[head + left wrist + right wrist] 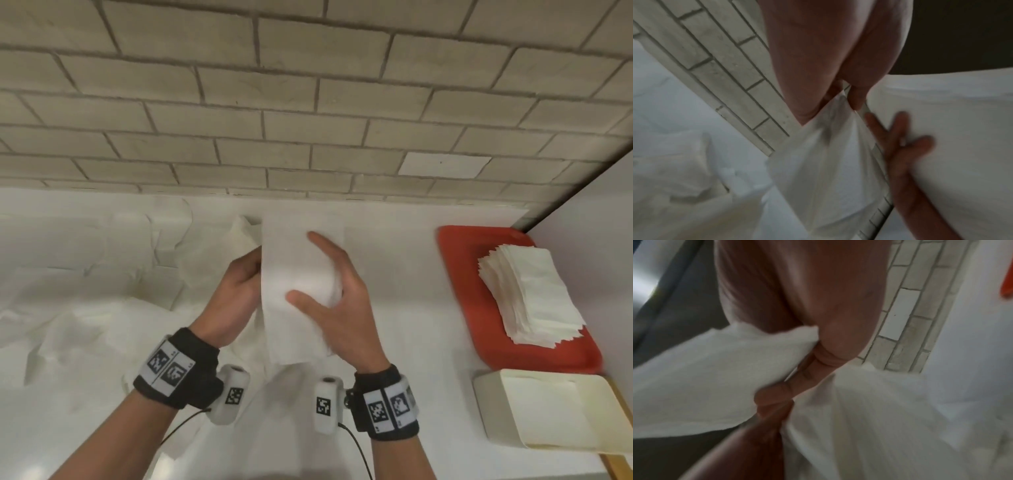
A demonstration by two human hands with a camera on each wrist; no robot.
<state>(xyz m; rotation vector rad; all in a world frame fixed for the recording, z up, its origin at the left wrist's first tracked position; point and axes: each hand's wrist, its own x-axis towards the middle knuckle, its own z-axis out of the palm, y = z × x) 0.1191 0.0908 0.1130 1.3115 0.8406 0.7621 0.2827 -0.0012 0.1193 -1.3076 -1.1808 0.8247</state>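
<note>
Above the middle of the white counter (394, 274), one white folded paper napkin (294, 267) is held upright, clear of the surface, between both hands.

Item, left hand (236, 294): it is closed on the napkin's left edge. From the head view its fingertips are hidden behind the sheet. Only in the left wrist view are thumb and fingers (857, 97) seen pinching a gathered edge of the paper.

Item, right hand (342, 301): thumb and forefinger are spread on the near face, and the remaining fingers are tucked behind the right edge, so that the sheet is clasped. In the right wrist view, much blurred, one finger is seen curled against the paper's edge, which is not shown from above.

Item, red rectangular plastic tray (455, 253): it is set at the right, in the corner by the beige brick-tile wall (308, 102), and is loaded with a stack of folded white napkins (527, 294). In the right wrist view it is reduced to a red sliver.

Item, cream rectangular box (548, 418): it is placed just in front of the tray and is recorded in the head view alone.

Item, loose unfolded white napkins (102, 274): they are spread over the counter's left part.
</note>
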